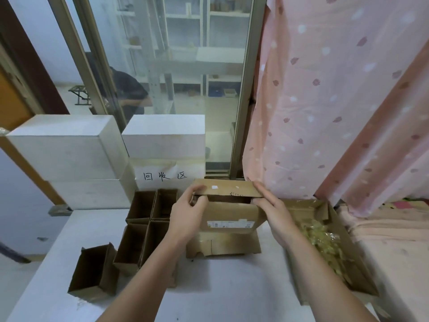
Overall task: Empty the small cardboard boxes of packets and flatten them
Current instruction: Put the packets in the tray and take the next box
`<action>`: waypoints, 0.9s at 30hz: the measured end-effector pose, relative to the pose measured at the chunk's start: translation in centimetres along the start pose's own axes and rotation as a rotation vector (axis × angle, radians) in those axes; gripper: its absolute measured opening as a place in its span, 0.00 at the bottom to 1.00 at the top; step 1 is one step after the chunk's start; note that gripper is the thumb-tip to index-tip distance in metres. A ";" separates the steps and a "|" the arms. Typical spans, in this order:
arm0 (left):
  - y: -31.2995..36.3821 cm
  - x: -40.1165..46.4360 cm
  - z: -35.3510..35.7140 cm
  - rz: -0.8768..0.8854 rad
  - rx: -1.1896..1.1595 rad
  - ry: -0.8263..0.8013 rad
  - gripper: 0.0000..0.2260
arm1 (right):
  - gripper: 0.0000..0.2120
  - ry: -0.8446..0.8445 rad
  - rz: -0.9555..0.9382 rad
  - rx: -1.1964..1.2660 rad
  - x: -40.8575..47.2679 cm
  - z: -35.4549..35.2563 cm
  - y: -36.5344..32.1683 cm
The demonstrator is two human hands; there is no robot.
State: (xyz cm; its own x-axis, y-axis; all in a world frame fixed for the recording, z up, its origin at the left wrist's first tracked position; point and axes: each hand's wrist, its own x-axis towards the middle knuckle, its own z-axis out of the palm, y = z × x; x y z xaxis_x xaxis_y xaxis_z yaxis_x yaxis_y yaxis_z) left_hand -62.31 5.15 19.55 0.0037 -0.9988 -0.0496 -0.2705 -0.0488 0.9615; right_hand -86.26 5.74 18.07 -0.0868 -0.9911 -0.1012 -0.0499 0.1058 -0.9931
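Midway over a white tabletop [222, 287], a person's two hands work at one small cardboard box [228, 213] bearing a printed label on its near face. Left hand [188, 213] curls its fingers around the box's left end, thumb and fingertips pinching the edge of the raised top flap [228, 188]. Right hand [272, 213] grips the opposite end, its fingers hooked into the box's open mouth just beneath that flap. Whether anything remains inside cannot be told; the opening is dark.

Directly under both wrists lies one flattened box [222, 246], pressed flat on the table. Left of the left hand's fingers stand four open brown boxes [148, 226] packed together in a two-by-two cluster, and a fifth open box [94, 271] sits apart, nearer the table's left edge. Right of the right hand's fingers, one larger carton [348, 259] holds a heap of clear, yellowish packets [325, 249].

Beyond the fingertips, three white foam blocks [69, 145] are stacked, one carrying a handwritten paper sign [160, 175]. One pink patterned curtain [325, 96] hangs to the right.
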 end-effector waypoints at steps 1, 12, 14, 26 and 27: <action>-0.2 0.0 -0.6 0.002 -0.017 -0.078 0.18 | 0.32 -0.099 0.011 -0.003 -0.4 -0.6 -0.2; -3.3 0.8 -4.5 0.010 0.030 -0.462 0.59 | 0.63 -0.363 -0.047 -0.454 -2.1 -2.6 -1.0; -3.5 0.5 -4.4 0.035 0.081 -0.415 0.59 | 0.64 -0.313 -0.083 -0.569 -2.4 -2.0 -1.2; -3.0 -1.7 -4.2 0.166 0.188 -0.259 0.53 | 0.59 -0.075 -0.132 -0.362 -4.0 -0.9 0.4; -2.9 -1.9 -4.0 0.169 0.176 -0.257 0.54 | 0.59 -0.055 -0.120 -0.367 -4.1 -0.8 0.7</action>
State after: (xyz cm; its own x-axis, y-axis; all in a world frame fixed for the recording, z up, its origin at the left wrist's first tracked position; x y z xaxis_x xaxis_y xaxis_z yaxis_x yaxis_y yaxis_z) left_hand -57.65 7.15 17.96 -0.2917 -0.9563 0.0185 -0.4081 0.1419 0.9018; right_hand -86.76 9.91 17.79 -0.0060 -1.0000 0.0017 -0.4102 0.0009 -0.9120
